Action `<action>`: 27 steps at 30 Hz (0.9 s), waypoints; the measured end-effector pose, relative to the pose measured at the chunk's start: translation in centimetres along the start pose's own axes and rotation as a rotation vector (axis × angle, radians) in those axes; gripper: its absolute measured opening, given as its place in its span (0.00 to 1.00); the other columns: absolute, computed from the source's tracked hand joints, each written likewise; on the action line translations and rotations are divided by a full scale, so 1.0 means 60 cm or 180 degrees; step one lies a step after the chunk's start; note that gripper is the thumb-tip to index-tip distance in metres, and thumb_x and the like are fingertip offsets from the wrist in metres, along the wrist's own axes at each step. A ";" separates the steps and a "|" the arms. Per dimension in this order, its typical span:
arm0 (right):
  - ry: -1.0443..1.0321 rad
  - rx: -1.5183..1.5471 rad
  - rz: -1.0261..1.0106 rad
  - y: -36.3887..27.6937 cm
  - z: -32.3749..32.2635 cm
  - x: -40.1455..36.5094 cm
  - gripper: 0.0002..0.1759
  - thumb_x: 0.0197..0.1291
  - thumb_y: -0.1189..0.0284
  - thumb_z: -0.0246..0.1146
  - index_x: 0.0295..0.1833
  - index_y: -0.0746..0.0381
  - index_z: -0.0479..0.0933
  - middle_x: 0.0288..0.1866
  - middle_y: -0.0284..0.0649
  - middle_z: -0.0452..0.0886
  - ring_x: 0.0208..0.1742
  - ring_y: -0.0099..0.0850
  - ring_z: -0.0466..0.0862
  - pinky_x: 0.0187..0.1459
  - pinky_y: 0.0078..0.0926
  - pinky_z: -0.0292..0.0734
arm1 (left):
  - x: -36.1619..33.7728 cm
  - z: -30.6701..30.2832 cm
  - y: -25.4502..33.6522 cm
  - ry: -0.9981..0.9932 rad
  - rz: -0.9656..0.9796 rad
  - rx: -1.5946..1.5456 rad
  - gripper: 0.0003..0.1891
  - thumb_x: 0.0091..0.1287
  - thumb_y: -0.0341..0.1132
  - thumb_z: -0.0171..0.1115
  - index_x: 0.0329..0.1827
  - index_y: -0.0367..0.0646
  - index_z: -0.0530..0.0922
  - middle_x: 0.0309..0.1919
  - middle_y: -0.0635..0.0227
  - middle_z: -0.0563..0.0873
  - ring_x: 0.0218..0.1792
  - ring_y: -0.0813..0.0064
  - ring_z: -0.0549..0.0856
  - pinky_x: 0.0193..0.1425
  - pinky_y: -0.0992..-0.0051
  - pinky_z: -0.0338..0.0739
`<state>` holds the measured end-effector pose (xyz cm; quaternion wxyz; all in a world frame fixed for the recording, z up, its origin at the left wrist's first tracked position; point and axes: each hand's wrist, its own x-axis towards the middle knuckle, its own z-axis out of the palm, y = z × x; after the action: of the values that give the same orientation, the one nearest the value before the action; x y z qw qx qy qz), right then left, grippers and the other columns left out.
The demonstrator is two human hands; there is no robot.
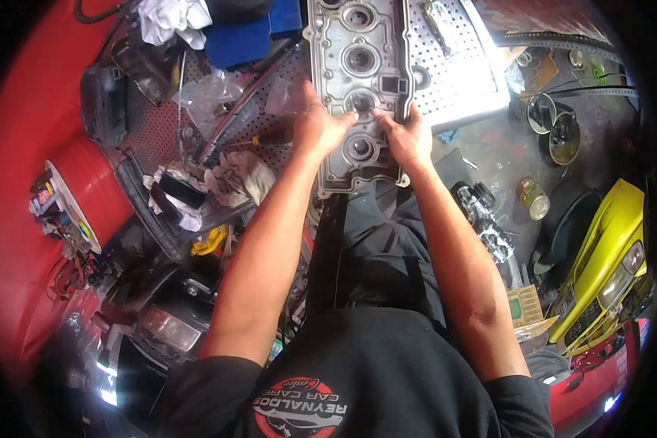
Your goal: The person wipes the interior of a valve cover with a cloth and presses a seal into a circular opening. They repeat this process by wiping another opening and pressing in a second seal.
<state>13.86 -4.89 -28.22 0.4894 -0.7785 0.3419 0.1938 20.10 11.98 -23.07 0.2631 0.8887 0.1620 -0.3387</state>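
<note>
Both hands hold one long metal cover, which looks like an engine part: the left hand grips its left edge and the right hand its right edge, with the two thumbs lying over the face, close to one of the round openings. So the metal cover is between the hands, and it reaches well beyond them; its near end is above the lap, but whether it rests there I cannot tell.

For holding it well, I think the grip should stay even on both sides, because such a long piece may tip at the far end. Thumbs would be better on flat metal than on thin rims.

Its material seems cast, dull grey, with ring-shaped openings in a row, one square opening and small lugs along the border. Beyond the right hand is a bright perforated panel, shiny and hard. Left of the left hand, a crumpled cloth looks soft, and farther away a clear plastic bag is thin and wrinkled.
</note>
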 end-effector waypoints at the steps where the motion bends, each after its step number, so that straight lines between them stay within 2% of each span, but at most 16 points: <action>1: -0.0043 0.0070 -0.0165 -0.015 -0.010 -0.011 0.38 0.53 0.52 0.79 0.59 0.69 0.78 0.49 0.53 0.88 0.51 0.44 0.88 0.57 0.38 0.80 | -0.001 0.008 -0.006 0.0072 0.0032 -0.0023 0.62 0.55 0.50 0.80 0.82 0.31 0.45 0.59 0.31 0.82 0.59 0.39 0.85 0.66 0.57 0.78; 3: -0.0008 0.0103 -0.0271 -0.026 -0.009 -0.015 0.35 0.51 0.57 0.81 0.57 0.68 0.79 0.44 0.49 0.90 0.45 0.39 0.89 0.51 0.34 0.82 | 0.006 0.018 -0.011 0.0242 0.0126 -0.0068 0.61 0.52 0.48 0.82 0.80 0.32 0.48 0.58 0.31 0.82 0.59 0.40 0.85 0.65 0.56 0.78; 9: 0.0023 0.0080 -0.0118 -0.021 0.005 -0.007 0.33 0.48 0.59 0.84 0.53 0.68 0.79 0.41 0.48 0.90 0.43 0.37 0.89 0.50 0.35 0.83 | 0.007 0.016 0.004 0.0199 -0.0195 0.0078 0.53 0.52 0.46 0.82 0.73 0.36 0.55 0.51 0.35 0.86 0.53 0.38 0.87 0.60 0.53 0.81; 12: -0.0012 0.0304 -0.0030 -0.027 0.006 -0.006 0.34 0.46 0.60 0.85 0.53 0.68 0.79 0.42 0.49 0.90 0.43 0.37 0.89 0.49 0.33 0.83 | 0.016 0.021 -0.003 0.0200 -0.0150 0.0096 0.53 0.52 0.47 0.82 0.73 0.36 0.55 0.52 0.34 0.85 0.54 0.38 0.86 0.60 0.52 0.81; 15: 0.0108 -0.0072 -0.0037 -0.050 -0.001 -0.013 0.34 0.47 0.62 0.85 0.53 0.70 0.79 0.43 0.50 0.89 0.44 0.36 0.89 0.49 0.33 0.83 | 0.010 0.018 0.007 0.0224 -0.0239 0.0153 0.53 0.52 0.48 0.82 0.73 0.37 0.55 0.54 0.33 0.84 0.55 0.37 0.86 0.61 0.52 0.81; 18: 0.0011 0.0268 -0.0039 -0.054 -0.001 -0.012 0.35 0.47 0.62 0.85 0.53 0.72 0.79 0.45 0.51 0.89 0.44 0.36 0.89 0.49 0.34 0.83 | 0.011 0.014 0.012 0.0084 -0.0384 0.0176 0.55 0.53 0.48 0.82 0.75 0.35 0.54 0.55 0.32 0.83 0.56 0.37 0.85 0.62 0.53 0.80; 19: -0.0048 0.0219 0.0113 -0.069 -0.008 -0.018 0.35 0.46 0.62 0.85 0.54 0.71 0.79 0.45 0.51 0.89 0.45 0.36 0.88 0.50 0.35 0.83 | 0.012 0.019 0.006 0.0170 -0.0269 0.0235 0.57 0.53 0.49 0.81 0.77 0.34 0.52 0.55 0.31 0.83 0.57 0.37 0.85 0.62 0.53 0.80; 22: -0.0163 0.0560 -0.0053 -0.066 -0.008 -0.014 0.34 0.47 0.63 0.85 0.54 0.71 0.79 0.45 0.50 0.89 0.44 0.36 0.88 0.50 0.34 0.83 | 0.015 0.018 -0.007 0.0133 -0.0040 0.0157 0.56 0.55 0.48 0.81 0.77 0.32 0.51 0.57 0.32 0.83 0.59 0.41 0.85 0.64 0.55 0.79; 23: -0.0153 0.0006 0.0103 -0.066 -0.014 -0.013 0.30 0.49 0.66 0.83 0.53 0.70 0.80 0.45 0.48 0.89 0.44 0.34 0.88 0.49 0.32 0.83 | 0.014 0.020 -0.020 0.0127 0.0089 -0.0011 0.55 0.56 0.47 0.80 0.77 0.31 0.53 0.58 0.33 0.82 0.60 0.42 0.85 0.65 0.57 0.79; 25: -0.0303 0.0201 0.0036 -0.041 -0.011 -0.005 0.30 0.51 0.66 0.82 0.56 0.67 0.79 0.46 0.47 0.90 0.46 0.36 0.88 0.53 0.35 0.82 | 0.023 0.019 -0.045 0.0121 0.0386 -0.0345 0.53 0.57 0.46 0.80 0.77 0.29 0.55 0.60 0.34 0.82 0.62 0.46 0.84 0.66 0.59 0.77; 27: -0.0417 0.0361 0.0031 -0.022 -0.017 -0.002 0.30 0.53 0.64 0.81 0.57 0.66 0.80 0.47 0.47 0.90 0.48 0.38 0.88 0.54 0.37 0.81 | 0.042 0.018 -0.068 0.0033 0.0355 -0.0428 0.50 0.58 0.45 0.79 0.76 0.28 0.58 0.62 0.36 0.81 0.63 0.49 0.84 0.68 0.61 0.76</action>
<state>14.71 -5.36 -26.86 0.5531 -0.7335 0.3233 0.2270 19.43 14.95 -26.92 0.3398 0.8784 0.1360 -0.3073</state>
